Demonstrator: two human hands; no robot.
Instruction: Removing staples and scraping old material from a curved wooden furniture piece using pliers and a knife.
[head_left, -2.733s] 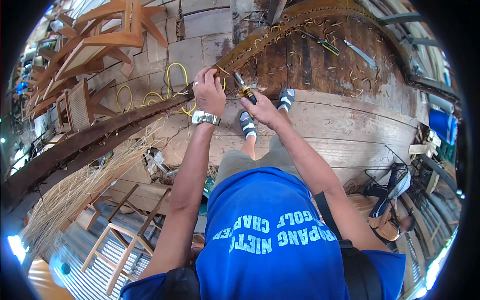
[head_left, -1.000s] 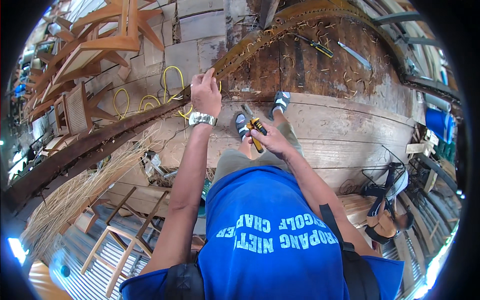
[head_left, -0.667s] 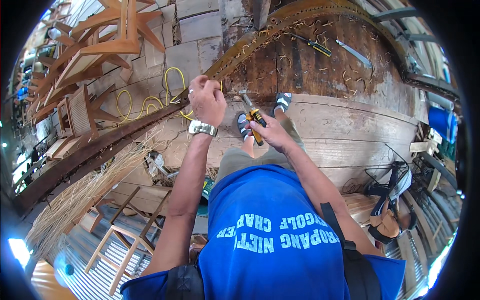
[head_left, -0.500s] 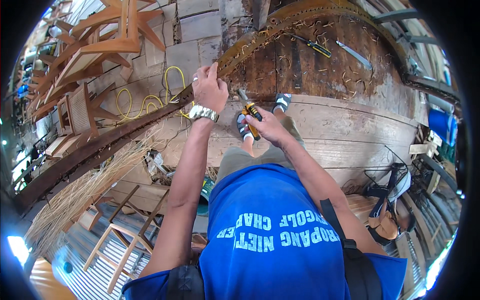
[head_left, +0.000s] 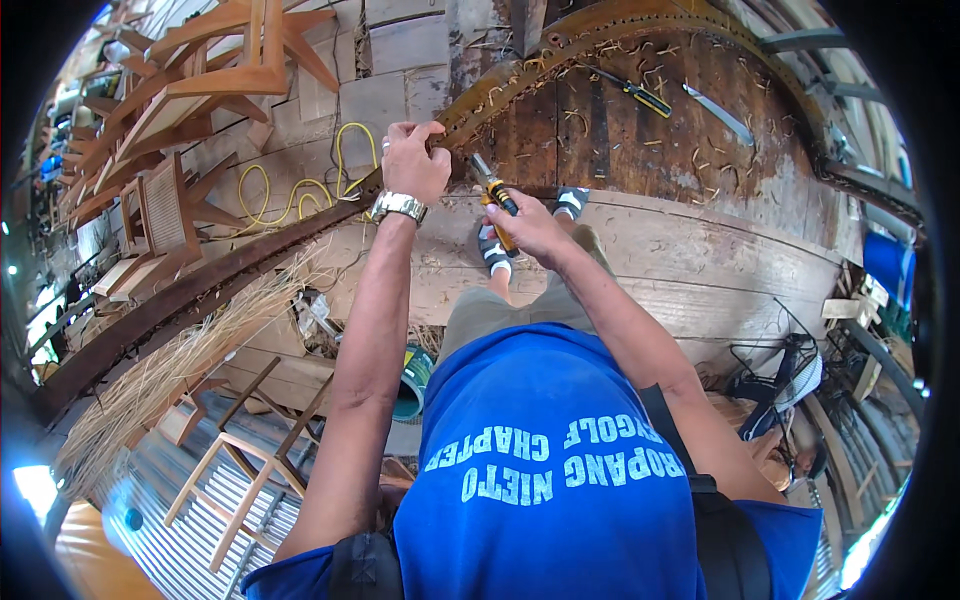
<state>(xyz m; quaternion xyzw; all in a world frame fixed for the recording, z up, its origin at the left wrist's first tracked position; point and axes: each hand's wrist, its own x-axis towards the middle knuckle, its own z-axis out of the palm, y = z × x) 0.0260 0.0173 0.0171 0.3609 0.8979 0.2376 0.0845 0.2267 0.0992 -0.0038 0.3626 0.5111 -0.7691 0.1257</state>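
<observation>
A long, curved brown rail (head_left: 497, 95) with a row of small holes arches across the work area. My left hand (head_left: 415, 165), wearing a metal watch (head_left: 400, 206), is closed over the rail left of its middle, fingers bent round its edge; whatever lies under the fingertips is hidden. Just right of it, my right hand (head_left: 532, 230) grips pliers (head_left: 491, 184) with yellow and black handles. Their metal jaws point up toward the rail and stay apart from it. Short curled cane scraps (head_left: 655, 80) lie along the rail and on the dark boards beyond.
A yellow-and-black-handled screwdriver (head_left: 640, 95) and a pale blade (head_left: 718, 115) lie on the dark boards. Wooden chairs (head_left: 215, 60) are stacked far left beside a yellow cord (head_left: 262, 205). Loose cane strands (head_left: 190, 365) and a green bucket (head_left: 410, 385) are nearer. A person (head_left: 790, 440) sits low at right.
My left hand has shifted slightly left along the rail, its thumb now spread lower. The right hand with the pliers has moved slightly left. The view has shifted a little.
</observation>
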